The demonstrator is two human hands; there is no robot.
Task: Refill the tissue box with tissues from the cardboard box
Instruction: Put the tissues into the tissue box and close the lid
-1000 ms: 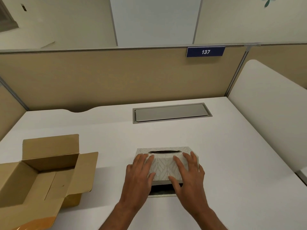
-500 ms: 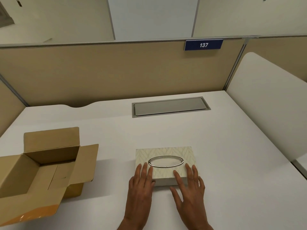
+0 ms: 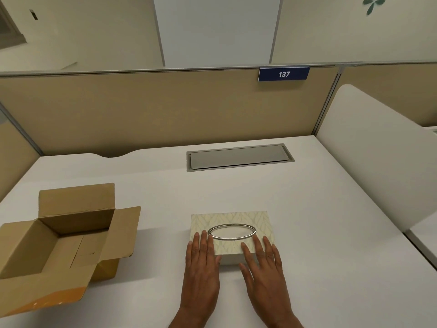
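Closed now, where a second ago its cover stood tilted over a dark gap, the tissue box (image 3: pixel 233 233) sits flat at lower centre of the frame. Left hand (image 3: pixel 202 268) and right hand (image 3: pixel 263 271) lie spread, fingers flat on its near edge, gripping nothing. Rigid and probably light; best held by its short sides. Cardboard box (image 3: pixel 59 245) stands open at lower left, apparently empty.
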